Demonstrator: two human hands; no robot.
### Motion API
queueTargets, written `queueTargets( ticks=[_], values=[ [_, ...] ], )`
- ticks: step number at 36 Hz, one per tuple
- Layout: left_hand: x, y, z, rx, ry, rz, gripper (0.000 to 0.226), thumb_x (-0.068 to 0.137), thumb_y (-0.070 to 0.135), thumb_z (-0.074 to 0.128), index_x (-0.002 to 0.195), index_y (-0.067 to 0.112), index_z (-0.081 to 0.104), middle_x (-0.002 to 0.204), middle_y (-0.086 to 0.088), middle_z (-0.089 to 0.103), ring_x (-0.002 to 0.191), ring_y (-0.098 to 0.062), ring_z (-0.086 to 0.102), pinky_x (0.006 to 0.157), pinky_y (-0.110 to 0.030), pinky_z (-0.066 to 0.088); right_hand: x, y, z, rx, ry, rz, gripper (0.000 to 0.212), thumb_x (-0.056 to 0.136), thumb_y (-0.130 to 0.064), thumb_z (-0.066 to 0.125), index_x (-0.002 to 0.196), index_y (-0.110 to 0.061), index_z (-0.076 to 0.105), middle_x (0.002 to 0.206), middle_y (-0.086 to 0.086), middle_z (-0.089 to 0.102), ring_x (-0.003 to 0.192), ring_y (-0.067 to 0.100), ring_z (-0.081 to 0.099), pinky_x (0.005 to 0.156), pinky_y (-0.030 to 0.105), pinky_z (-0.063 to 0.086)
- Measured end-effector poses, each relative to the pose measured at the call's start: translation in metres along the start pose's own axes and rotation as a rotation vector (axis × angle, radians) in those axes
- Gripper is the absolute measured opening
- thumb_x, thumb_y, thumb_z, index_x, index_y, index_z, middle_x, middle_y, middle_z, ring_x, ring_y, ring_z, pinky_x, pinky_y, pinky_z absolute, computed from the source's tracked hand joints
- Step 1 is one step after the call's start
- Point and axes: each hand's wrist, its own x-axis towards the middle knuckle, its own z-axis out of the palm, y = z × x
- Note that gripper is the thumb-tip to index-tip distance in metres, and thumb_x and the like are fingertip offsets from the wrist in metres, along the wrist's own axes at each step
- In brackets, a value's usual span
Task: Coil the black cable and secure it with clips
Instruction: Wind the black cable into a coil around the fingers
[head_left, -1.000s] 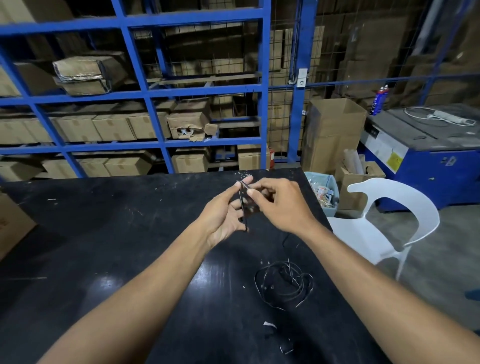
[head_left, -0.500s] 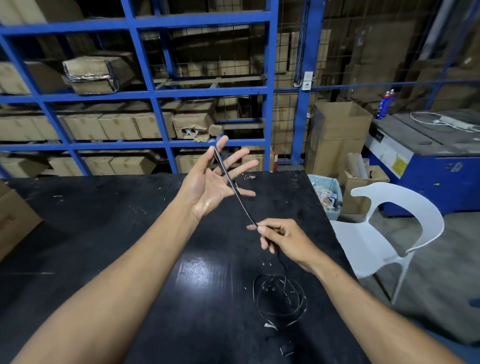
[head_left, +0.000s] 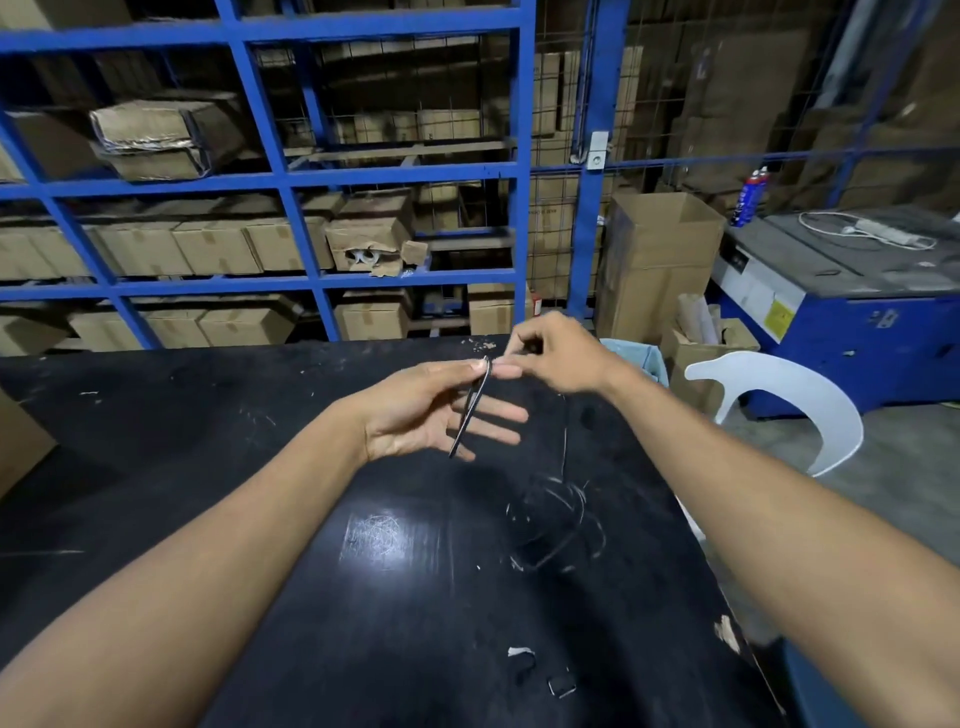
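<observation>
Both hands up over the black table (head_left: 208, 467). Left hand (head_left: 415, 415) palm-up, fingers spread; thumb and index tip pinch a folded bend of the black cable (head_left: 470, 408), which drops across the palm. Right hand (head_left: 561, 356) just beside it, fingers curled and pinched close at the same bend; whether it actually has the cable is blurred, can't tell. A thin run of cable hangs from there down to a loose tangle (head_left: 553, 519) lying on the table below the right wrist. Small clips (head_left: 561, 688) near the table's front edge, well apart from the hands, beside a white scrap (head_left: 519, 651).
</observation>
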Motion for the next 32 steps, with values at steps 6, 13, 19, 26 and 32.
queueTargets(
  ticks=[6,13,19,26,32],
  values=[
    [0.008,0.011,0.006,0.152,0.169,-0.022,0.037,0.108,0.045,0.049,0.135,0.028,0.068,0.129,-0.017,0.076,0.122,-0.037,0.072,0.073,-0.039,0.048,0.017,-0.029,-0.02,-0.161,-0.079,0.02,0.022,0.087,-0.022,0.083,0.067,-0.024,0.078,0.05,-0.028,0.064,0.056,-0.015,0.058,0.055,0.004,0.037],
    [0.022,0.012,-0.004,0.252,0.374,0.146,0.036,0.11,0.027,0.053,0.137,0.009,0.069,0.132,-0.01,0.075,0.122,-0.028,0.07,0.105,-0.044,0.057,0.018,-0.038,-0.032,-0.198,-0.005,0.025,0.019,0.089,-0.013,0.07,0.079,-0.013,0.085,0.055,-0.033,0.067,0.064,-0.018,0.064,0.069,0.017,0.048],
    [0.034,0.017,-0.009,0.439,0.675,0.406,0.03,0.111,0.024,0.052,0.112,0.014,0.081,0.097,0.013,0.08,0.093,0.003,0.068,0.081,-0.007,0.048,0.01,-0.043,-0.009,-0.016,0.192,0.046,0.022,0.095,-0.016,0.067,0.109,-0.019,0.083,0.065,-0.012,0.072,0.061,0.006,0.069,0.076,0.028,0.059],
    [0.041,0.03,-0.009,0.383,0.744,0.454,0.035,0.111,0.031,0.051,0.095,0.04,0.081,0.094,0.021,0.082,0.092,-0.001,0.072,0.081,-0.018,0.051,0.001,-0.034,0.02,0.672,0.273,0.034,0.023,0.105,-0.002,0.056,0.125,-0.004,0.068,0.077,0.006,0.078,0.055,0.013,0.065,0.062,0.023,0.054],
    [0.038,0.046,-0.013,-0.184,0.542,0.398,0.035,0.111,0.044,0.041,0.132,0.038,0.07,0.124,-0.007,0.078,0.125,-0.033,0.069,0.076,-0.045,0.063,-0.002,-0.023,0.035,0.809,0.215,0.06,0.009,0.107,-0.011,0.058,0.111,-0.01,0.065,0.072,0.005,0.077,0.049,0.014,0.058,0.054,0.025,0.048]
  ],
)
